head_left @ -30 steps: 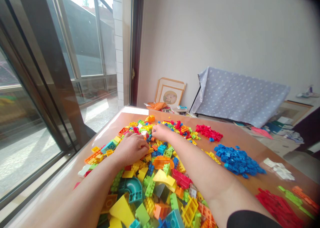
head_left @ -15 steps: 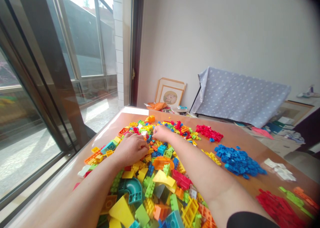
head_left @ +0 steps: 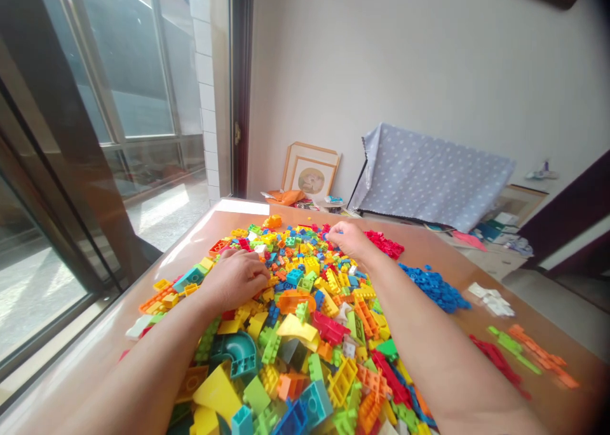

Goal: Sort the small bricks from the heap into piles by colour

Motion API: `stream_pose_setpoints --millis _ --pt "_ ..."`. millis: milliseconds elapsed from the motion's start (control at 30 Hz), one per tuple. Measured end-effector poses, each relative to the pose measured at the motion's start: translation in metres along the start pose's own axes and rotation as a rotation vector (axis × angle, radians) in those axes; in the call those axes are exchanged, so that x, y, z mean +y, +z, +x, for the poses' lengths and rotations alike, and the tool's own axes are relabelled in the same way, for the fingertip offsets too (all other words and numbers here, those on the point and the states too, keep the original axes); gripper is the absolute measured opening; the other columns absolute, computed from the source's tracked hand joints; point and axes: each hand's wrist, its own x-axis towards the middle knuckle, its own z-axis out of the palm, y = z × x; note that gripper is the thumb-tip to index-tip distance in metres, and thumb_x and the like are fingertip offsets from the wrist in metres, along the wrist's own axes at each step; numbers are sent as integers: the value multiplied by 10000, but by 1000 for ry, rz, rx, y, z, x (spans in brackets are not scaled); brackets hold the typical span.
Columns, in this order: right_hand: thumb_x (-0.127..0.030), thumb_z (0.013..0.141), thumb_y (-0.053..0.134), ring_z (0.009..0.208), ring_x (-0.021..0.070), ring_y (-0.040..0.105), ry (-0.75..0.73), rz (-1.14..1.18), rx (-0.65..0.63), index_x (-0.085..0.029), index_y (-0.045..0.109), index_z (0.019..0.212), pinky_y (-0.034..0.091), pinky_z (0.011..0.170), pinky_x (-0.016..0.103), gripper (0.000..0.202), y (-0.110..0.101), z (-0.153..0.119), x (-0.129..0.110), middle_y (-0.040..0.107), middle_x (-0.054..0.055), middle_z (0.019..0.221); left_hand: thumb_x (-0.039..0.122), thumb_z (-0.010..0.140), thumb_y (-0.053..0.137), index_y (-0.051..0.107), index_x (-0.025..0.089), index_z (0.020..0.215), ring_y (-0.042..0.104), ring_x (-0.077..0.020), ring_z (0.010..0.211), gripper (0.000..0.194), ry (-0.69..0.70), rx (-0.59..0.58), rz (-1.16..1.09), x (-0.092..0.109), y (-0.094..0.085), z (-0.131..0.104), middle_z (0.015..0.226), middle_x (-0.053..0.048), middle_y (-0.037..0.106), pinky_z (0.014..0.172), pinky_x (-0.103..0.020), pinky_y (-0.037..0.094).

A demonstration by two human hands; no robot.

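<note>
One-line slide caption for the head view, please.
Left hand and right hand at a mixed heap of toy building bricks, a blue pile and a white pile to its right.

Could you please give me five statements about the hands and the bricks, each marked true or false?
1. The left hand is over the mixed pile. True.
2. The blue heap lies between the far red heap and the white pieces. True.
3. The right hand is over the white pieces. False: it is near the far red heap.
4. The mixed pile is all yellow. False: it also has red, green, blue and orange.
5. The left hand touches the blue heap. False: they are apart.
</note>
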Motion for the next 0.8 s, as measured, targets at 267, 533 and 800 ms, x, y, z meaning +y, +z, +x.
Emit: stream_pose_setpoints --millis 267,533,800 --pt "-469 864 561 839 243 647 328 -312 539 -194 679 986 457 705 313 323 -113 -43 106 723 116 939 399 964 503 785 326 904 638 -233 973 298 35 -13 34 -11 5 4 997 17 756 939 -388 365" --pt "-414 844 651 938 335 686 653 -547 512 -223 685 915 500 800 429 207 -144 -60 162 727 170 998 443 971 487 784 342 913 652 -237 985 319 35 -14 50 -15 8 5 1010 25 763 929 -392 363" --pt "-365 829 635 1267 412 528 713 -640 476 -258 732 978 366 1025 643 208 -135 -62 174 712 160 1143 435 966 500 788 325 913 649 -246 1026 313 46 8 39 -17 9 5 1033 13 768 957 -384 371"
